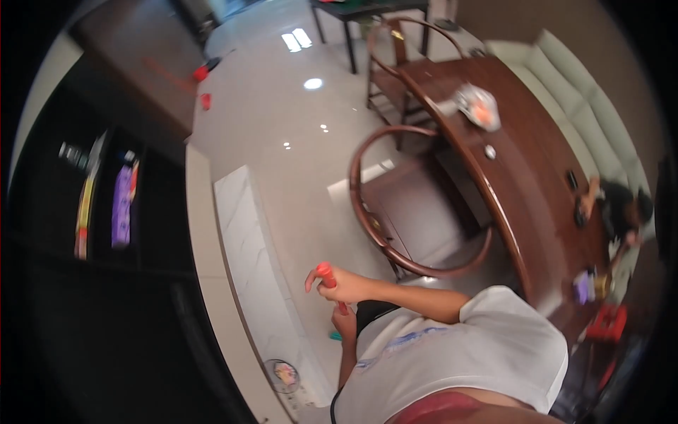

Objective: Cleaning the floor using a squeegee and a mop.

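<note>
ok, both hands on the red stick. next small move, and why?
I'd probably brace with the left hand and curl in the right hand's outstretched finger. That finger juts out to the left of the red stick, while the left hand grips it lower down, so tucking it in might firm up the upper hold.

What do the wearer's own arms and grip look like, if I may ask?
The right grip and left grip are ungloved, and the forearms are bare. A short, loose, pale grey right sleeve shows; the left one cannot be made out. The shirt has a blue print in front.
</note>
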Available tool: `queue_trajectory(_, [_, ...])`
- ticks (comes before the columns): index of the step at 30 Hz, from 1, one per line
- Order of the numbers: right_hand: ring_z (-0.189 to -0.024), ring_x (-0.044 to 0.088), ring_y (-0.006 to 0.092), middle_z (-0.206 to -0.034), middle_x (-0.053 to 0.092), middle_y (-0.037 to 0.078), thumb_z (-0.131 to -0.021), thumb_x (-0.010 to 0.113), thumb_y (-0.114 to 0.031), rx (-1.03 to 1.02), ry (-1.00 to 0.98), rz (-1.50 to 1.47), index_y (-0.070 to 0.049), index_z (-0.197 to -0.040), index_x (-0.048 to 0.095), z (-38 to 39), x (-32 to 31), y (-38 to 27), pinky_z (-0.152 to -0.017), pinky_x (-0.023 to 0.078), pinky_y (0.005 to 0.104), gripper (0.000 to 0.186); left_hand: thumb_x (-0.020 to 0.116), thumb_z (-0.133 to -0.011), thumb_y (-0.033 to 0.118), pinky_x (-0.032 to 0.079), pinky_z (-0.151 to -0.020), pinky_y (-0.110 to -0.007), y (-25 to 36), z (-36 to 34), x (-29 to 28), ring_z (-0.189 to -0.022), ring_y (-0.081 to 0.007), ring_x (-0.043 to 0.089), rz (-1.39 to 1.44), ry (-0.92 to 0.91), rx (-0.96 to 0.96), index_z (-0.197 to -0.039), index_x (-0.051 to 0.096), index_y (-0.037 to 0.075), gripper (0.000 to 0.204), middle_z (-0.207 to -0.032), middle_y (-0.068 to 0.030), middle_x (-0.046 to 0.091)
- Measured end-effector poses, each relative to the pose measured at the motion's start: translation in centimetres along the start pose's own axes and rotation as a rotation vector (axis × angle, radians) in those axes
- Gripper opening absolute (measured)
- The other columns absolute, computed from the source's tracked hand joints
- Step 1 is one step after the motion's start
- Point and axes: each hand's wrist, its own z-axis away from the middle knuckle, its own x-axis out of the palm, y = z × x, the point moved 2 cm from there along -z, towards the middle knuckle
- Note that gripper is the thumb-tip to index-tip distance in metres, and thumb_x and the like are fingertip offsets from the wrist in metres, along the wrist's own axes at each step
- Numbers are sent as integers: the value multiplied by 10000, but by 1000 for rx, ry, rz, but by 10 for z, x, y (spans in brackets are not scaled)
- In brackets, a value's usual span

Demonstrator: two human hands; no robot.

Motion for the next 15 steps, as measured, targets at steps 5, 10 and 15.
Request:
queue_trajectory(5, [-573,530,84,-623,505,2,-809,423,0,-92,56,100,-34,-953,577,-40,11,-62,-533,419,256,214,543,-799,112,430,-660,-472,71,-110,-31,-783,-410,557,194,92,201,-798,566,-16,130,-774,-220,568])
queue_trajectory(10, [-499,445,203,-556,457,63,-724,491,19,-367,-105,421,-62,-974,598,-83,53,-92,-557,412,297,284,569,-805,147,446,-682,-381,-32,-243,-6,-727,-248,573,512,131,526,-964,605,42,194,-746,-98,553])
queue_trajectory(15, [-433,464,163,-551,489,71,-724,470,102,-636,122,559,-50,-989,624,-117,-2,-101,-479,395,236,342,505,-810,107,407,-680,-266,94,-331,-24,-735,-129,481,512,-294,470,-1119,547,54,316,-798,-22,486])
